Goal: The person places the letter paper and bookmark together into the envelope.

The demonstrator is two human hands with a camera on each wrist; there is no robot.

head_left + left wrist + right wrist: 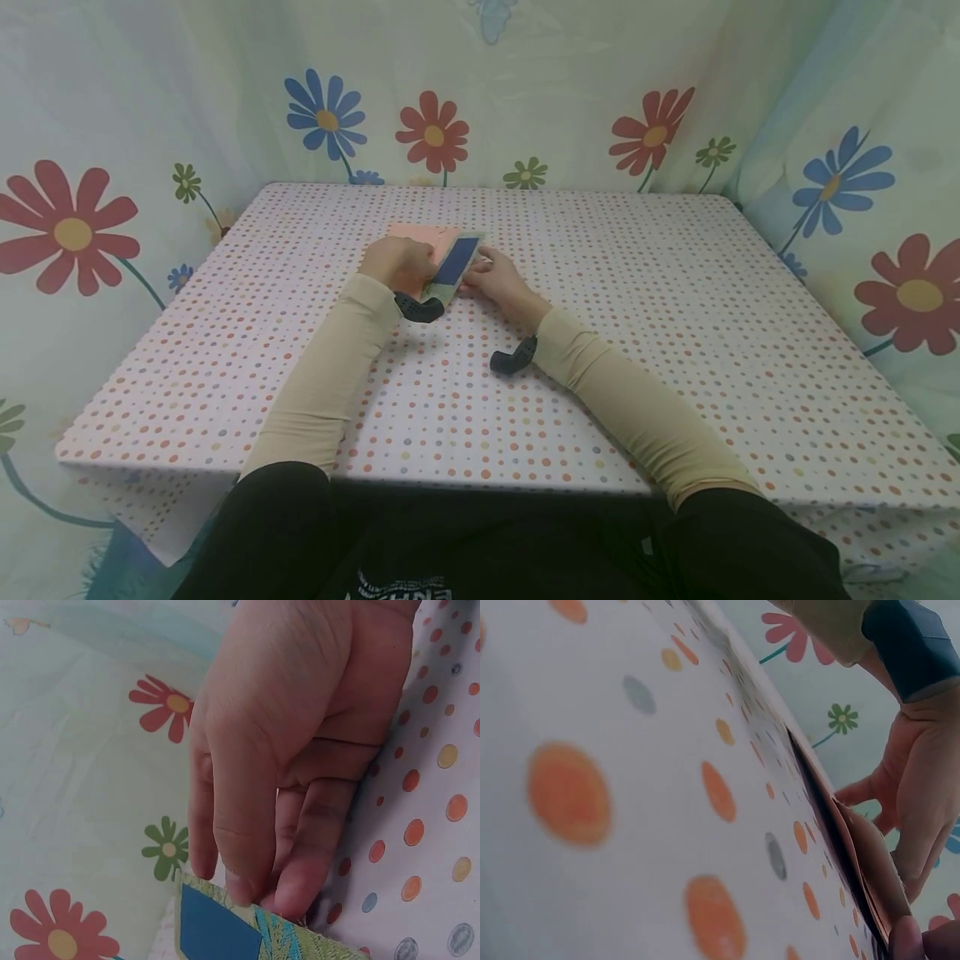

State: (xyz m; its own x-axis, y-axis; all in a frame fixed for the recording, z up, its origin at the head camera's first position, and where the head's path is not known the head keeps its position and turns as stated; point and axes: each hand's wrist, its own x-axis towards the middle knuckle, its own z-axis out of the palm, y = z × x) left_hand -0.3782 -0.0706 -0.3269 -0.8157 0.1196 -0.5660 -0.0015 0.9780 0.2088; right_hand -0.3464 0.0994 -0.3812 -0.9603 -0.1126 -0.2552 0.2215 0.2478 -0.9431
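Note:
A thin booklet (457,262) lies low over the table between the hands, its green patterned cover bearing a dark blue panel. Beside it, a pink sheet (441,237) shows under and past the left hand (401,262). That hand holds the booklet at its left side, fingers curled over it. At the right edge, my right hand (498,279) pinches the cover between thumb and fingers. The left wrist view has the right hand's fingers at the rim of the green cover (217,922). In the right wrist view, brownish leaves (874,859) stand slightly apart and bowed.
A white tablecloth (637,400) with coloured dots covers the table. Flower-printed curtains (555,100) hang behind it and at both sides. Dark curved wrist devices (418,308) sit at both cuffs. The table's front edge runs close to the body.

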